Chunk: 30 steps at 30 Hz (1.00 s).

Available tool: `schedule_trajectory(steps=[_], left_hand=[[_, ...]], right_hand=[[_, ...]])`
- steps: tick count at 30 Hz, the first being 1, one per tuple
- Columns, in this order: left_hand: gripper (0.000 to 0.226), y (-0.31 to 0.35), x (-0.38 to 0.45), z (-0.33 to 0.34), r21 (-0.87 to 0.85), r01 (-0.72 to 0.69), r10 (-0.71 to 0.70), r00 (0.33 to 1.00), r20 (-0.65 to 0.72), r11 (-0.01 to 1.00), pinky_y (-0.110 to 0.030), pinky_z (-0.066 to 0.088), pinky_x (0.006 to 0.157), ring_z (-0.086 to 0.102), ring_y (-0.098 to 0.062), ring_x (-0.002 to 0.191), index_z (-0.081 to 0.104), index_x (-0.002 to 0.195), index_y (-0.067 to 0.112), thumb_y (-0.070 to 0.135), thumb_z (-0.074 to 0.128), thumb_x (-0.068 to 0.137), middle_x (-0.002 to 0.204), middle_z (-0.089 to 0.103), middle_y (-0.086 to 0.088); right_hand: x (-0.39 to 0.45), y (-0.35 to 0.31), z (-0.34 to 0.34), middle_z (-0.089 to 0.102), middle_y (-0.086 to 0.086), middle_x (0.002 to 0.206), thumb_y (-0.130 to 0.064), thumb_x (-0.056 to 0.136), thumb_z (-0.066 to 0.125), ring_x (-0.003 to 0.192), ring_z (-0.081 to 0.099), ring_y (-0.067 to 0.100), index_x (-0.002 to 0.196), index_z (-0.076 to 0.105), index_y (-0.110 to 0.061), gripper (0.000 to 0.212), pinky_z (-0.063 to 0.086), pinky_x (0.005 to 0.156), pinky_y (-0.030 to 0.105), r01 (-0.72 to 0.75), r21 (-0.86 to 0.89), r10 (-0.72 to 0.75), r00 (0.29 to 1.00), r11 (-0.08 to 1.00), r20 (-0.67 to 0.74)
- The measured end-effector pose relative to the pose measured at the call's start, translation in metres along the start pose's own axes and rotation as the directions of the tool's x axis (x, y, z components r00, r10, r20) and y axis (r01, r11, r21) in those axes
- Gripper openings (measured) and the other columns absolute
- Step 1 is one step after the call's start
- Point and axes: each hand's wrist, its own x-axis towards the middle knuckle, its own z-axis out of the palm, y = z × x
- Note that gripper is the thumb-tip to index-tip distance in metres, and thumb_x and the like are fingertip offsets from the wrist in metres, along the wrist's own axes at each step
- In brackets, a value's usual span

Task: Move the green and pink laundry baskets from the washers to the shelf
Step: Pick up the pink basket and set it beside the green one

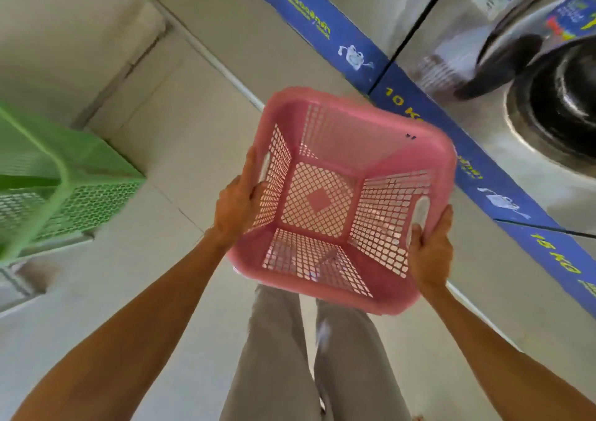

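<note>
An empty pink laundry basket (342, 137) with lattice walls hangs in the air above the floor, in front of my legs. My left hand (237, 206) grips its left rim at the handle slot. On the opposite side my right hand (430, 253) grips the right rim by the other handle slot. A green laundry basket (64, 175) of the same lattice kind sits at the left edge of view, apart from both hands and partly cut off by the frame.
A row of steel front-loading washers (548, 124) with a blue base strip (325, 30) runs along the right. Pale tiled floor (180, 104) stretches ahead and to the left. My legs in grey trousers (309, 356) are below the basket.
</note>
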Motion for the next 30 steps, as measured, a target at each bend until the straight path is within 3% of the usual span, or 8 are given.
schedule_trajectory(steps=[4,7,14,19,23,27,30], left_hand=[[0.068,-0.057,-0.026,-0.059,-0.026,0.192,-0.194,0.974,-0.119,0.981,-0.031,0.057,0.065,0.071,-0.026,0.078,0.0,0.161,0.028,0.042,0.037,0.106,0.114,0.07,-0.015],[0.068,-0.096,-0.04,-0.104,-0.049,0.304,-0.308,0.932,-0.192,0.951,-0.044,0.06,0.064,0.067,-0.025,0.071,0.001,0.161,0.027,0.037,0.039,0.106,0.099,0.069,-0.014],[0.071,-0.17,-0.059,-0.191,-0.155,0.441,-0.467,0.815,-0.343,0.884,-0.036,0.053,0.056,0.058,-0.018,0.06,-0.003,0.161,0.03,0.034,0.042,0.106,0.089,0.067,-0.01],[0.071,-0.209,-0.058,-0.239,-0.218,0.482,-0.528,0.744,-0.409,0.849,-0.031,0.048,0.048,0.058,-0.018,0.055,-0.003,0.161,0.025,0.033,0.042,0.106,0.083,0.065,-0.008],[0.074,-0.24,-0.046,-0.258,-0.355,0.513,-0.623,0.655,-0.427,0.782,-0.024,0.044,0.039,0.06,-0.014,0.048,-0.001,0.16,0.019,0.039,0.044,0.105,0.074,0.064,0.0],[0.073,-0.269,-0.025,-0.267,-0.44,0.531,-0.686,0.617,-0.385,0.724,-0.03,0.049,0.036,0.061,-0.015,0.046,0.006,0.159,0.017,0.042,0.046,0.103,0.07,0.064,0.0],[0.07,-0.289,0.001,-0.275,-0.465,0.56,-0.722,0.601,-0.341,0.686,-0.022,0.045,0.034,0.06,-0.014,0.045,0.011,0.158,0.013,0.037,0.047,0.103,0.069,0.061,0.003]], right_hand=[[0.005,-0.088,0.03,0.067,0.029,0.115,-0.038,0.101,0.047,0.092,0.067,0.047,0.158,0.008,-0.022,0.071,0.054,0.071,0.045,0.182,-0.006,-0.181,0.98,0.983,0.084],[0.006,-0.159,0.048,0.066,0.027,0.119,-0.04,0.1,0.048,0.091,0.069,0.044,0.157,0.009,-0.024,0.071,0.045,0.064,0.032,0.302,-0.014,-0.299,0.948,0.953,0.109],[0.002,-0.317,0.083,0.067,0.027,0.115,-0.036,0.1,0.05,0.084,0.071,0.043,0.157,0.014,-0.017,0.071,0.042,0.061,0.027,0.562,-0.019,-0.553,0.818,0.827,0.157],[0.003,-0.414,0.106,0.068,0.027,0.114,-0.036,0.098,0.054,0.084,0.071,0.043,0.155,0.019,-0.015,0.07,0.046,0.061,0.031,0.657,0.019,-0.649,0.738,0.753,0.184],[0.012,-0.477,0.131,0.072,0.02,0.107,-0.035,0.094,0.058,0.085,0.072,0.04,0.149,0.028,-0.021,0.064,0.055,0.067,0.036,0.626,0.085,-0.629,0.752,0.775,0.196],[0.029,-0.529,0.159,0.073,0.015,0.101,-0.035,0.093,0.06,0.082,0.071,0.035,0.145,0.033,-0.023,0.06,0.058,0.067,0.038,0.642,0.136,-0.655,0.723,0.755,0.221],[0.047,-0.563,0.183,0.069,0.005,0.09,-0.035,0.095,0.059,0.066,0.064,0.022,0.141,0.036,-0.022,0.053,0.049,0.058,0.024,0.676,0.134,-0.685,0.685,0.725,0.249]])
